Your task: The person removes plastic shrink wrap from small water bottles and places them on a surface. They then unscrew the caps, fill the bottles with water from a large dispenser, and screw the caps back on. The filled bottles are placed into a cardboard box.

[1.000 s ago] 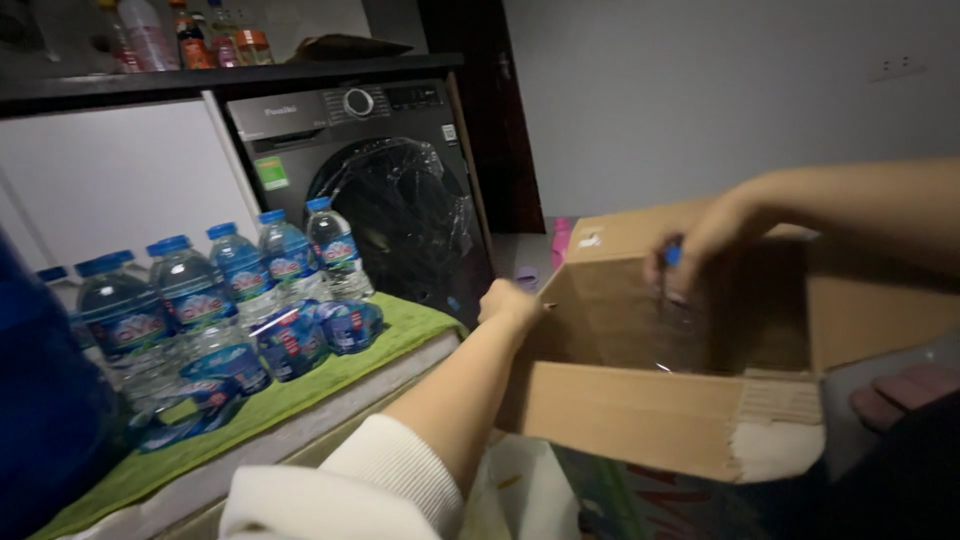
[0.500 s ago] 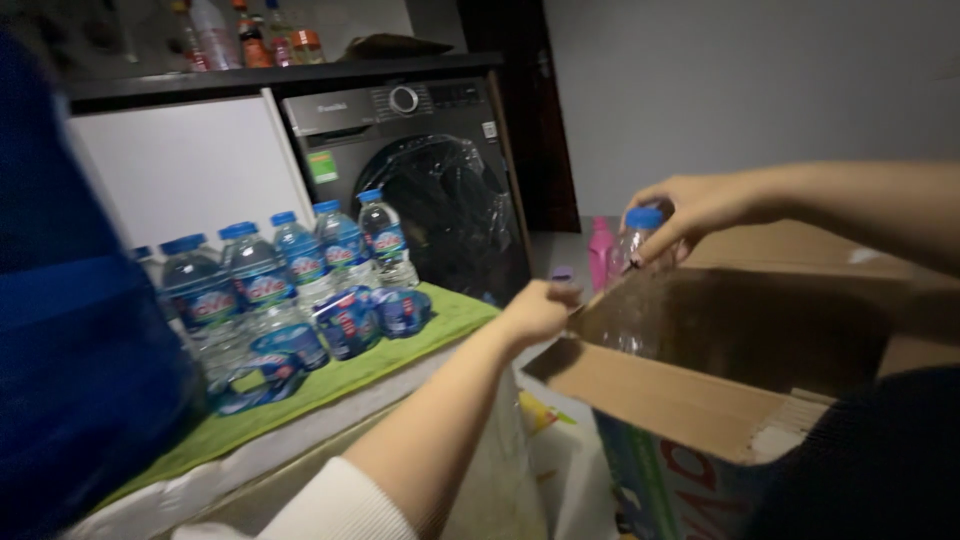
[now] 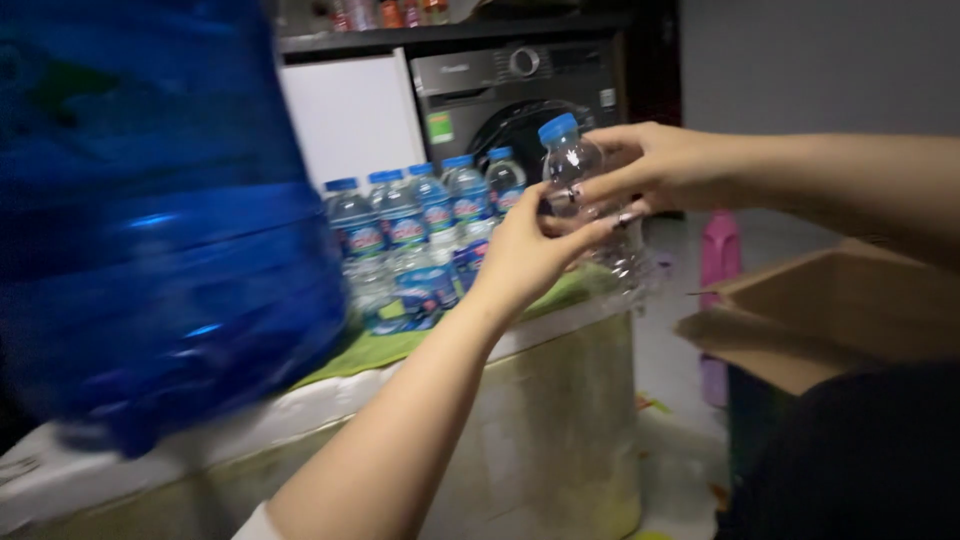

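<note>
Above counter, right hand (image 3: 665, 165), left hand (image 3: 525, 255) gripping clear bottle (image 3: 572, 165)

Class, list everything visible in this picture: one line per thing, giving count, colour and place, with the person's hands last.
Held bottle: one, clear, blue cap, between both hands.
Standing bottles: about five, blue caps, on the green mat.
Green mat: one, on the counter.
Large water jug: one, blue, near left.
Washing machine: one, dark grey, behind.
Cardboard box: one, brown, right.
Pink bottle: one, floor.
Left hand: on bottle.
Right hand: on bottle.
</note>
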